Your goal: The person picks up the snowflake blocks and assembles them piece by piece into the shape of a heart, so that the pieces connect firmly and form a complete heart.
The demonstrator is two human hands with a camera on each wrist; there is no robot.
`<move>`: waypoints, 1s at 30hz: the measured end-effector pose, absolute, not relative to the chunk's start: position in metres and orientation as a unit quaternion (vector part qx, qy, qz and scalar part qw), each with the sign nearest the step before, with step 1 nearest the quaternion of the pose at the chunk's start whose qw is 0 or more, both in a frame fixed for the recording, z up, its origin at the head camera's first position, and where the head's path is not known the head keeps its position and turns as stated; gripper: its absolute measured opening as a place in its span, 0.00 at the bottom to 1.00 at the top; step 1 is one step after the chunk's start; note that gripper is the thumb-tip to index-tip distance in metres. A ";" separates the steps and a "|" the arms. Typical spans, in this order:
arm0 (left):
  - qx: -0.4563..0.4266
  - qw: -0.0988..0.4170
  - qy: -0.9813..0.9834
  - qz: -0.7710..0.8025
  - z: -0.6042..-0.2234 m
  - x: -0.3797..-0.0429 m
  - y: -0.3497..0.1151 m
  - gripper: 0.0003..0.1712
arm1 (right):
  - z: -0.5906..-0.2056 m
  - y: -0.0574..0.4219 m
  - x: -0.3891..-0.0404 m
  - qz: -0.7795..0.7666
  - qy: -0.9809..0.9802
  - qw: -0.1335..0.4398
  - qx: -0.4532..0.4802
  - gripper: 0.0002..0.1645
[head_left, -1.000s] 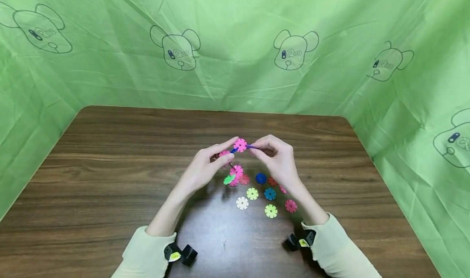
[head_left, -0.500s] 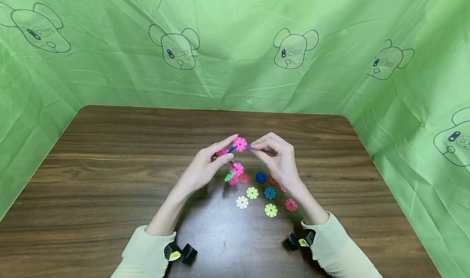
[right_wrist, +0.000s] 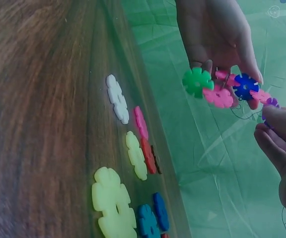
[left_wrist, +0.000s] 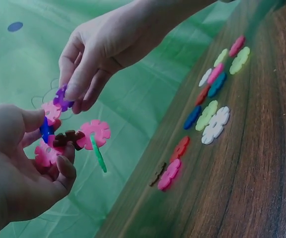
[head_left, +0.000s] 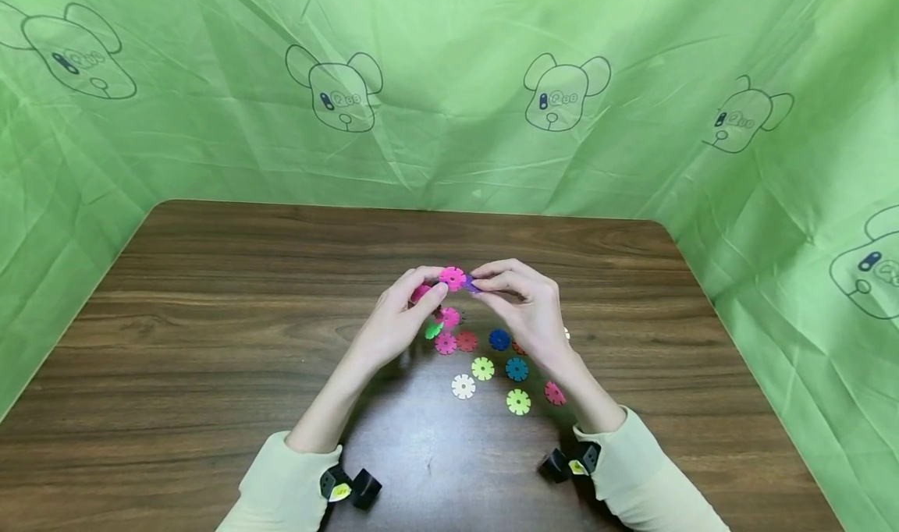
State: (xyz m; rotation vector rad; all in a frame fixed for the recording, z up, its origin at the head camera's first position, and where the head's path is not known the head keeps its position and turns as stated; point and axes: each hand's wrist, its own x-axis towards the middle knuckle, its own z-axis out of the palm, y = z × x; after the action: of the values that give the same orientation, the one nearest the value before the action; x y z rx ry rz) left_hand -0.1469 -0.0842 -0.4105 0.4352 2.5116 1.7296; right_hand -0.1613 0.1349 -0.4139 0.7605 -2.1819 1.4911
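Both hands hold a chain of interlocking plastic flower discs above the table. My left hand (head_left: 389,321) pinches it at a pink disc (head_left: 452,278) and a blue disc (right_wrist: 246,86), its fingers curled about the links. Further along the chain are a brown disc (left_wrist: 69,139), another pink disc (left_wrist: 96,134) and a green disc (right_wrist: 197,82) at the end. At the opposite end, a purple disc (left_wrist: 63,99) sits against the upper pink one, pinched between thumb and fingers of my right hand (head_left: 527,302). Fingers partly cover the joint.
Several loose discs lie on the wooden table below the hands, among them a white disc (head_left: 463,387), a yellow-green disc (head_left: 518,402), a dark blue disc (head_left: 499,339) and a pink disc (head_left: 445,343). A green curtain (head_left: 449,126) surrounds the table.
The hands have drawn slightly closer and the upper pink disc has shifted a little left. The purple disc, nearly edge-on before, shows more of its face. The chain's hanging end has risen a little.
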 end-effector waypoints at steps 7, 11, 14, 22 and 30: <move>0.151 0.016 0.821 0.550 -0.409 -0.147 -0.084 0.17 | -0.413 0.135 -0.159 0.532 -0.780 0.174 0.280 0.08; 0.161 -0.014 0.834 0.527 -0.408 -0.145 -0.085 0.15 | -0.413 0.135 -0.159 0.538 -0.777 0.166 0.282 0.08; 0.176 -0.058 0.843 0.506 -0.410 -0.145 -0.085 0.14 | -0.412 0.135 -0.158 0.551 -0.772 0.154 0.279 0.09; 0.224 -0.151 0.853 0.446 -0.413 -0.145 -0.084 0.11 | -0.408 0.132 -0.154 0.595 -0.756 0.117 0.249 0.15; 0.240 -0.154 0.849 0.444 -0.413 -0.144 -0.082 0.10 | -0.406 0.130 -0.152 0.607 -0.763 0.084 0.205 0.14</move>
State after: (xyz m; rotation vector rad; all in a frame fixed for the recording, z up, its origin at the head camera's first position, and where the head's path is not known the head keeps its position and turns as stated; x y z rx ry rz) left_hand -0.1441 -0.0824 -0.4128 0.8372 2.9663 1.5525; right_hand -0.1521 0.1305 -0.4059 0.6121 -2.2774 1.8121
